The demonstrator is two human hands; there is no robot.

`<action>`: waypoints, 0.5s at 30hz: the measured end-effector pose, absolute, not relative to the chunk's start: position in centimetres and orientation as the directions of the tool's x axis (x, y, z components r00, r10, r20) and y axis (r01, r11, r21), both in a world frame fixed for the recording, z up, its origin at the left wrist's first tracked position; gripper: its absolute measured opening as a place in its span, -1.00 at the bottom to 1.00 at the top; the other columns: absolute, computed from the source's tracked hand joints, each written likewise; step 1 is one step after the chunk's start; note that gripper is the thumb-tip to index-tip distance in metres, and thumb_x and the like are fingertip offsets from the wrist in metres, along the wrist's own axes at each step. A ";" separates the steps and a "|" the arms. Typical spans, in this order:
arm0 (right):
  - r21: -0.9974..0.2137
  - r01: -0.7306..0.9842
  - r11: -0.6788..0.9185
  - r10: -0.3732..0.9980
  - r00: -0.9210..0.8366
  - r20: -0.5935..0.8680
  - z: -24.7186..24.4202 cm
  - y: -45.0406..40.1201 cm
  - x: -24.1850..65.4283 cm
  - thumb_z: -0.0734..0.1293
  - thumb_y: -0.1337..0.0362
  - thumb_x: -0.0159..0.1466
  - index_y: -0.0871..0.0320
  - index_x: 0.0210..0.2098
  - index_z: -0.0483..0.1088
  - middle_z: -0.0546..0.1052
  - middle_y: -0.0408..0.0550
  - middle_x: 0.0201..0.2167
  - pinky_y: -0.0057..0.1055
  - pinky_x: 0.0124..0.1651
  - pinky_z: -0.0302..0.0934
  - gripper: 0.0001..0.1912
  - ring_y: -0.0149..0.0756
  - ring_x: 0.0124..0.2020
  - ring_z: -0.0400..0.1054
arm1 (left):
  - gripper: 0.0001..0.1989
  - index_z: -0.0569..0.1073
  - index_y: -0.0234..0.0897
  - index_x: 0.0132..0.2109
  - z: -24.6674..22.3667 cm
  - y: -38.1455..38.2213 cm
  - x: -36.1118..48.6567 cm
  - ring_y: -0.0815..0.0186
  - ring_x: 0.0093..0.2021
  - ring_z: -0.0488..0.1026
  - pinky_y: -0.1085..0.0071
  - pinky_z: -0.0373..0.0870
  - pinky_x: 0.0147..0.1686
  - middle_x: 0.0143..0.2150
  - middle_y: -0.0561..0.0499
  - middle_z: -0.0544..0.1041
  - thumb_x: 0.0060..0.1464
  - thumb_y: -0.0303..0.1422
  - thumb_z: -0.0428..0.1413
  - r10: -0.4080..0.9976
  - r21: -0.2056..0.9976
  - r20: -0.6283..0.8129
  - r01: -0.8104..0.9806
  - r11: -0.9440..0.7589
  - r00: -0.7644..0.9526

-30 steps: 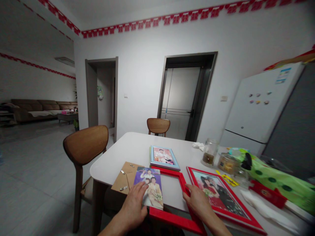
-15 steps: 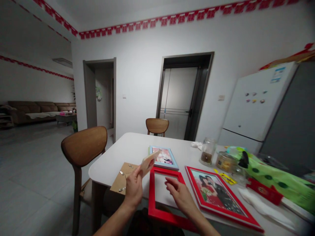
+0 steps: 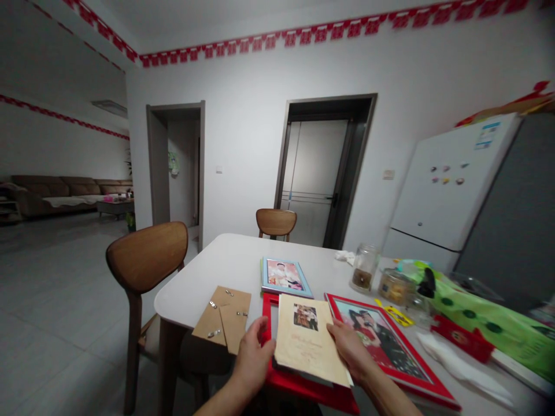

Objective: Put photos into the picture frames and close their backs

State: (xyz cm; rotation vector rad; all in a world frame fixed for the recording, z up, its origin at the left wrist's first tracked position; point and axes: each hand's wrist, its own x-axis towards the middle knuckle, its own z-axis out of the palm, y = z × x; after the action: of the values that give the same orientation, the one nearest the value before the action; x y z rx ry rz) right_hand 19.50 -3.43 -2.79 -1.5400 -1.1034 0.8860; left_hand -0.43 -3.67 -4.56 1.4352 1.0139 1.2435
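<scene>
A thin stack of cream cards (image 3: 306, 352), the top one bearing a small picture and faint print, lies tilted over the empty red photo frame (image 3: 272, 315). My right hand (image 3: 349, 346) pinches the stack's right edge. At its left edge is my left hand (image 3: 255, 355), fingers loosely bent and apart, thumb at the cards' side. Left of that hand rests a brown backing board (image 3: 223, 318) with metal clips, partly over the table's edge. A second red frame (image 3: 390, 352) with a couple's photo lies to the right; a light-blue photo frame (image 3: 286, 276) sits behind.
On the white table's (image 3: 208, 271) right side stand a tall glass jar (image 3: 364, 268) and a lower jar (image 3: 393, 286). Beyond are a green plastic bag (image 3: 489, 318), a red box (image 3: 462, 340) and white tissue (image 3: 463, 370). Wooden chairs (image 3: 150, 257) stand at the left and far side.
The cream stack has come down from my raised left hand and turned face up over the empty red frame. My right hand has moved right and taken its right edge; the left hand has lowered.
</scene>
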 end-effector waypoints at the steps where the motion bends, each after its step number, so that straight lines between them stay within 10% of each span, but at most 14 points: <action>1: -0.970 0.217 -0.110 0.954 0.296 -0.042 -3.0 -3.2 19.8 0.06 0.32 0.05 0.19 -0.24 0.34 0.51 -0.02 -0.59 -0.36 -0.44 0.26 -0.65 -0.22 -0.48 0.42 | -0.55 0.30 -0.36 -0.03 -4.8 -3.9 -0.6 0.22 0.02 0.26 0.32 0.15 0.02 0.00 -0.15 0.34 -0.17 -0.51 0.02 0.958 0.963 0.222 0.114 -0.245 0.180; 15: -0.848 0.522 -0.097 0.960 0.275 0.060 -4.4 -0.5 19.1 0.07 0.35 0.03 0.22 -0.24 0.39 0.53 -0.02 -0.49 -0.44 -0.40 0.21 -0.62 -0.25 -0.39 0.40 | -0.53 0.30 -0.28 -0.06 -6.5 -5.4 -1.3 0.16 0.10 0.12 0.21 0.00 0.10 0.10 -0.15 0.22 -0.21 -0.43 0.15 0.791 0.626 0.291 0.518 -0.582 0.538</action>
State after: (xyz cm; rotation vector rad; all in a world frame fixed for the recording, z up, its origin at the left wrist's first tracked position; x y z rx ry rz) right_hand 19.11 -0.46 -4.40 -1.7406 -1.3575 0.6854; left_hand -1.26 -5.36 -6.46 2.3064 1.0621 0.7758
